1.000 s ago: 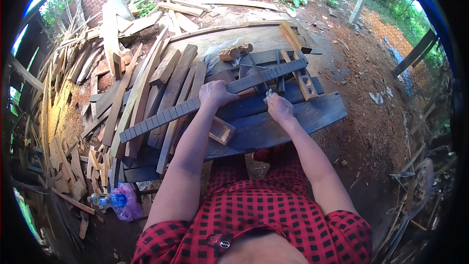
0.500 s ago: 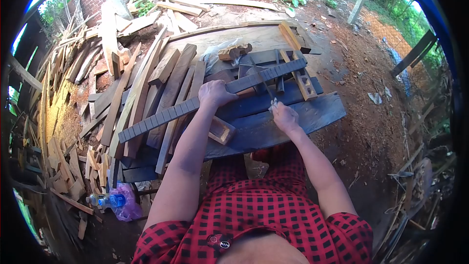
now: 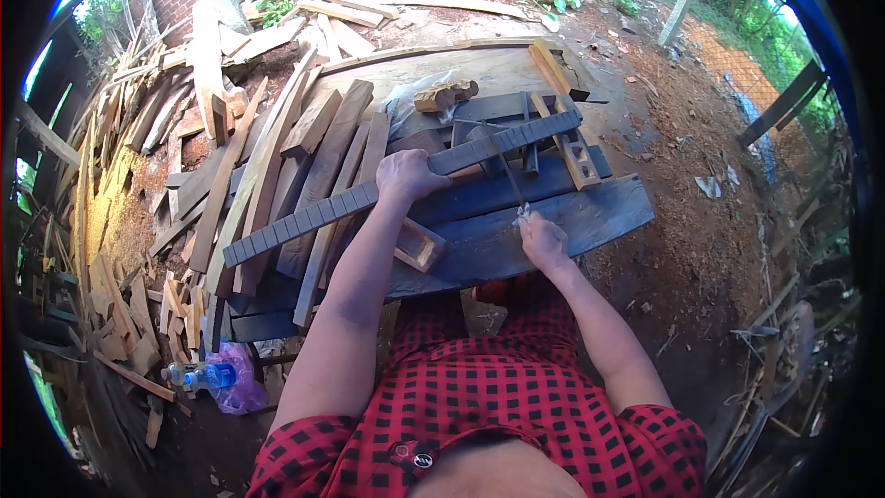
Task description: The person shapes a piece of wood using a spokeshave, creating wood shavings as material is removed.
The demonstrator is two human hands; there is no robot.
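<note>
A long dark wooden strip (image 3: 313,219), marked by evenly spaced crosswise lines, lies diagonally over the planks. My left hand (image 3: 407,175) is closed around the strip near its middle. To the right, my right hand (image 3: 544,238) grips the pale, wrapped-looking handle of a thin blade (image 3: 507,166). That blade runs up from the hand and crosses the strip right of my left hand. The strip's right end rests by a light wooden block with recesses (image 3: 578,159). Below the strip sits a small hollowed wooden block (image 3: 419,247).
Several loose boards (image 3: 327,143) lean on the left of the dark plank bench (image 3: 590,217). A rough wood chunk (image 3: 445,96) lies behind the strip. Scrap wood (image 3: 120,314) and a pink bag with bottles (image 3: 238,383) are on the ground at left.
My right hand has moved down and slightly right, drawing the blade toward me. My left hand and the strip have stayed in nearly the same place.
</note>
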